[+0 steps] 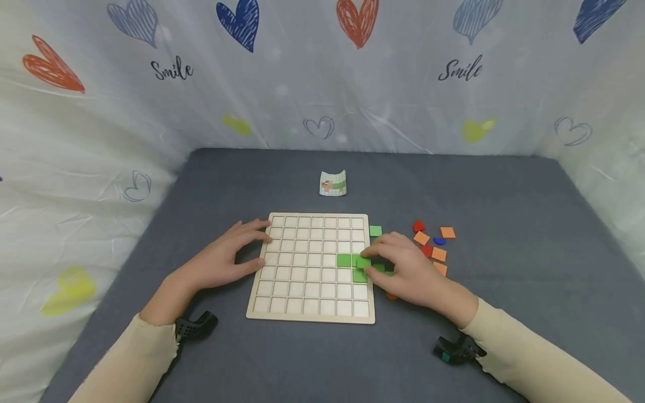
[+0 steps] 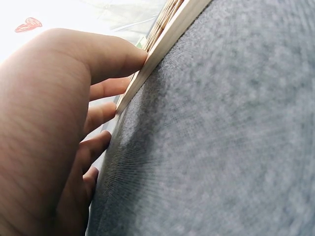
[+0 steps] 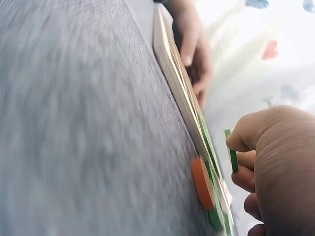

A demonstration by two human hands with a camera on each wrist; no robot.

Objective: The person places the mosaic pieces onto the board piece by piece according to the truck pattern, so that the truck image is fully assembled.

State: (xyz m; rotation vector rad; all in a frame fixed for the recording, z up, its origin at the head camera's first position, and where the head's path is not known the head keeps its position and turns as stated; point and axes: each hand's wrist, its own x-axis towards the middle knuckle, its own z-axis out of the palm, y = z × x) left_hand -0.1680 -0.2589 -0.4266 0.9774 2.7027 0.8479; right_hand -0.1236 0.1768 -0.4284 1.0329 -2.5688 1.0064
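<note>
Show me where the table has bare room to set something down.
Bare table: on the near side of the board, either side of the card, and right of the loose tiles. Crowded: the board's right edge, where tiles and the right grip bunch; the left grip touches its left edge.

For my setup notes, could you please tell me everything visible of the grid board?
The grid board is pale, thin and wood-like, with rounded corners and lines dividing it into square cells. It lies flat on the grey table. Green tiles lie in cells by its right edge, above which the right hand pinches another green tile. The left hand touches its left edge.
</note>
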